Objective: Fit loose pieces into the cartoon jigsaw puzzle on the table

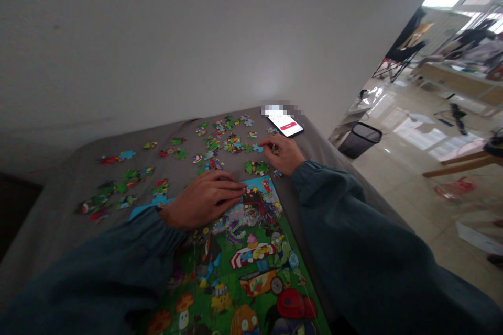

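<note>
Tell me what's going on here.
A person is handling jigsaw pieces scattered over a grey cloth. The left hand lies across the upper part of a colourful picture board. The right hand is at a light-blue piece; whether it holds it is unclear. A lit phone lies beyond.

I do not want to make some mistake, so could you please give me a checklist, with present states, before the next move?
1. Left hand lying over the picture: ok, at its far part.
2. Right hand near the blue piece: ok, the fingers are at it.
3. Blue piece firmly gripped: cannot tell.
4. Whole picture in sight: not ok; the left hand and left sleeve cover some of it.
5. Loose pieces all spread apart: not ok, many lie bunched.
6. Phone not under a hand: ok.
</note>
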Demonstrator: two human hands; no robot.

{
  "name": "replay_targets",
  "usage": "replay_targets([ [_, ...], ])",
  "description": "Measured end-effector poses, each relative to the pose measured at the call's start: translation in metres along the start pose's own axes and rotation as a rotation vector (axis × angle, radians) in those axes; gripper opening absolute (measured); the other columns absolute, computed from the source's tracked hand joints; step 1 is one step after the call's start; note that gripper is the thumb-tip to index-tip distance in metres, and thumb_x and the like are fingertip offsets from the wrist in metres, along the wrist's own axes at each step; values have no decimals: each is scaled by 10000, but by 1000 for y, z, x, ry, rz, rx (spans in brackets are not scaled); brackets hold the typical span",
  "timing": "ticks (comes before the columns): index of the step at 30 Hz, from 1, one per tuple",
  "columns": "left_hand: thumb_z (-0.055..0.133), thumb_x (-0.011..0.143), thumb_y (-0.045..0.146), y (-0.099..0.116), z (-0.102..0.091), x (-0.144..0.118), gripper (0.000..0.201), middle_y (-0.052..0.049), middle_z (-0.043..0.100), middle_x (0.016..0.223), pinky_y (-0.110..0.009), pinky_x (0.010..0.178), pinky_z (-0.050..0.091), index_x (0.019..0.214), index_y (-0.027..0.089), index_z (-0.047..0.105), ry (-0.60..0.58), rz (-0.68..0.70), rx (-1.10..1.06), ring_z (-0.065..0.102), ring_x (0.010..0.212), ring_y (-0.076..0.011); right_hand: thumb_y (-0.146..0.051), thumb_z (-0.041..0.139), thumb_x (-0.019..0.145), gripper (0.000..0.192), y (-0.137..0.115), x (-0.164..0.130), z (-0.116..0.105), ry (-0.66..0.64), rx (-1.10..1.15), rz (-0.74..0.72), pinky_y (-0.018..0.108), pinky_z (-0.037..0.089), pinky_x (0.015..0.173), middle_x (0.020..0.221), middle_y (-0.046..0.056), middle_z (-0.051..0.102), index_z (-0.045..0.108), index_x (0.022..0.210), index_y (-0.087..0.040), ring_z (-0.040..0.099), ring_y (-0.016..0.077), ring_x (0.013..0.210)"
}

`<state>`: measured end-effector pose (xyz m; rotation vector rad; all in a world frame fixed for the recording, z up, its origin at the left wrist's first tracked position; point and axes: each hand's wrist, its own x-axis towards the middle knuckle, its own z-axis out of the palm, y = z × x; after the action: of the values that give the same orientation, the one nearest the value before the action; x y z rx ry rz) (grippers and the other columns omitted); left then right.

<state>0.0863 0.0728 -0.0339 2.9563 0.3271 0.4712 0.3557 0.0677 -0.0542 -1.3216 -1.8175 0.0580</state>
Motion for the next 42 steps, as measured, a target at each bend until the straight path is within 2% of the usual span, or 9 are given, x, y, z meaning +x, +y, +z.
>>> replay_targets([
  [5, 557, 984, 263, 0, -2, -1, 222, -6, 747, 1171, -401, 973, 498, 1111, 233, 737, 25, 29, 24, 620, 1090, -222, -144, 548, 834, 209, 1, 0, 0, -8, 6, 11, 308, 494, 721, 803, 54, 707, 742, 906, -170, 600, 165, 703],
  [9, 586, 961, 269, -2, -5, -2, 193, -4, 767, 1101, -384, 934, 506, 1047, 248, 757, 32, 20, 40, 640, 1034, -210, -145, 551, 835, 209, 1, 0, -1, -21, 9, 22, 310, 493, 724, 811, 51, 709, 741, 916, -177, 601, 165, 710],
  [14, 597, 956, 302, -2, -9, -3, 191, 21, 789, 1019, -360, 867, 506, 1011, 256, 774, 28, 87, 60, 642, 963, -205, -151, 550, 843, 207, 0, 0, -2, -29, 15, 22, 313, 490, 717, 817, 53, 708, 741, 920, -173, 594, 162, 704],
  [20, 600, 959, 333, 0, -11, -2, 195, 28, 790, 1023, -379, 862, 469, 1007, 266, 776, 47, 91, 94, 633, 1006, -219, -148, 545, 840, 214, 0, 0, -2, -25, 16, 26, 312, 487, 716, 806, 55, 704, 743, 923, -163, 587, 158, 694],
  [27, 596, 961, 283, -1, -5, -3, 216, 3, 790, 1035, -362, 877, 485, 1104, 235, 749, 76, 67, 89, 642, 1019, -216, -146, 547, 836, 210, -2, 0, -2, -38, 16, 31, 313, 489, 720, 801, 51, 706, 740, 913, -172, 591, 164, 698],
  [42, 596, 959, 303, -1, -6, -3, 219, 18, 786, 1052, -382, 871, 528, 1114, 246, 740, 35, 13, 40, 664, 985, -214, -149, 550, 823, 218, -2, 0, -2, -33, 6, 49, 300, 490, 695, 811, 51, 719, 746, 914, -172, 594, 159, 674],
])
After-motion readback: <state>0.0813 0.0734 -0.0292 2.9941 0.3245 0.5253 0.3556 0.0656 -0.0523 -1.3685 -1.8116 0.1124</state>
